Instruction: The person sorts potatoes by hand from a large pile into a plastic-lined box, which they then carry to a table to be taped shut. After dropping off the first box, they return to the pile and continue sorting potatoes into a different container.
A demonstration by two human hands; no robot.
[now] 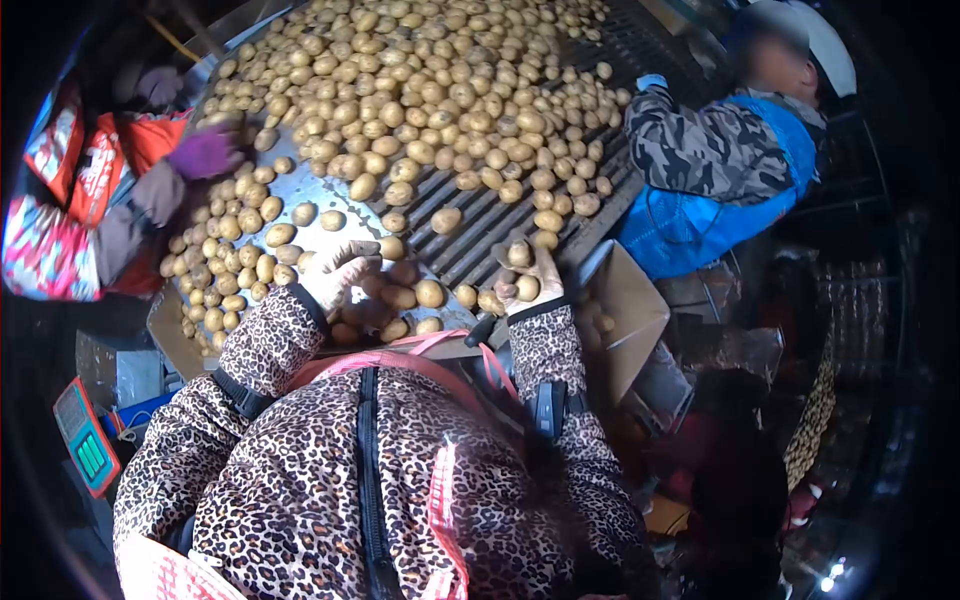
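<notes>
Right hand (527, 283) cups two potatoes (521, 254) at the near edge of the grate (480, 225). Left hand (345, 270) lies spread, palm down, on loose potatoes beside it. Recommend keeping the cupped grip closed and level so neither rolls off.

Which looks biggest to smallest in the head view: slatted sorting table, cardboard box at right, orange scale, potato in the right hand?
1. Slatted sorting table
2. Cardboard box
3. Orange scale, though nearness to the camera may inflate it
4. Potato in the right hand
</notes>
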